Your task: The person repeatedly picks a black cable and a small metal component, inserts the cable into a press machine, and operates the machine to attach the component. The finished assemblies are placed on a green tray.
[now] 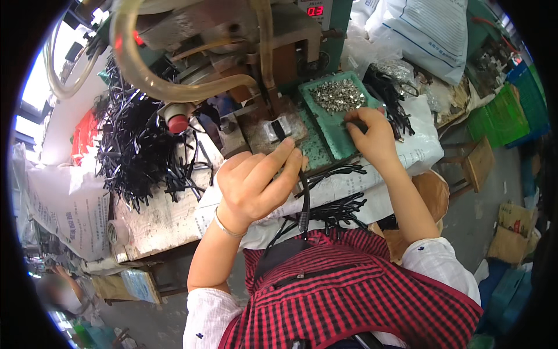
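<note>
My left hand (256, 180) pinches a black cord (304, 200) near its end and holds it up against the metal die (278, 129) of a press machine (232, 41). The cord hangs down from my fingers toward my lap. My right hand (372, 135) rests on a green tray (334, 136), fingers closed over small metal clips (338, 95) and a black cord end; what exactly it holds is hidden. More black cords (337, 209) lie across my lap and the bench edge.
A big heap of black cords (136, 145) lies left of the machine. A clear hose (151, 75) loops overhead. White sacks (424, 29) sit at the back right, green crates (505, 116) and a wooden stool (474, 166) stand to the right. Another person (58, 294) is at lower left.
</note>
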Demonstrator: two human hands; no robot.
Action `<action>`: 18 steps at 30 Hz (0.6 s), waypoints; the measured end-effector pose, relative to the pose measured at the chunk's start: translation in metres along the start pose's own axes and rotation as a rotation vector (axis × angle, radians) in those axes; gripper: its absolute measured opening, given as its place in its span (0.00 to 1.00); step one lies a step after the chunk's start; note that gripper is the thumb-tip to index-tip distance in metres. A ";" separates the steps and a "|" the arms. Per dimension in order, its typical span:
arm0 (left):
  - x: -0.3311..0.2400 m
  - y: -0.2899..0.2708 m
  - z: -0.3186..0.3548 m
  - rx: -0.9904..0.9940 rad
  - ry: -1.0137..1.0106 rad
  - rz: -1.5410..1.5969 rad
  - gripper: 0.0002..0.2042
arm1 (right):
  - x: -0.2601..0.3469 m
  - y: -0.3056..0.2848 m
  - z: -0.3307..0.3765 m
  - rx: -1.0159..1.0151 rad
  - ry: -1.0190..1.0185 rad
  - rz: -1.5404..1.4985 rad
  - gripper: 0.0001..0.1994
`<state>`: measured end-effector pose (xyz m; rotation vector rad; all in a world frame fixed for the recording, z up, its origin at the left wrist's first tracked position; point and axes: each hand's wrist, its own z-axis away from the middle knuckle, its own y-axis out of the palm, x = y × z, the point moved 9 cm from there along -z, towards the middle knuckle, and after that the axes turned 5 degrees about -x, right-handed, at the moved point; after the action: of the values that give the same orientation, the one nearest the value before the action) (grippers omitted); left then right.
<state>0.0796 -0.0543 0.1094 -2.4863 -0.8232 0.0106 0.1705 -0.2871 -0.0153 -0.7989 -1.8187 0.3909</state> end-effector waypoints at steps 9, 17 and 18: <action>-0.011 -0.029 0.041 0.009 -0.351 0.090 0.15 | 0.020 0.027 0.008 -0.137 -0.236 0.450 0.04; 0.120 -0.072 0.160 0.603 -0.614 -0.468 0.02 | -0.006 0.006 0.005 -0.164 0.038 -0.081 0.06; 0.128 -0.076 0.187 0.694 -0.662 -0.584 0.02 | -0.003 0.008 0.003 -0.160 0.030 -0.061 0.07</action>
<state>0.1111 0.1575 0.0025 -1.5143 -1.4767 0.7989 0.1717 -0.2832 -0.0235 -0.8515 -1.8588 0.1947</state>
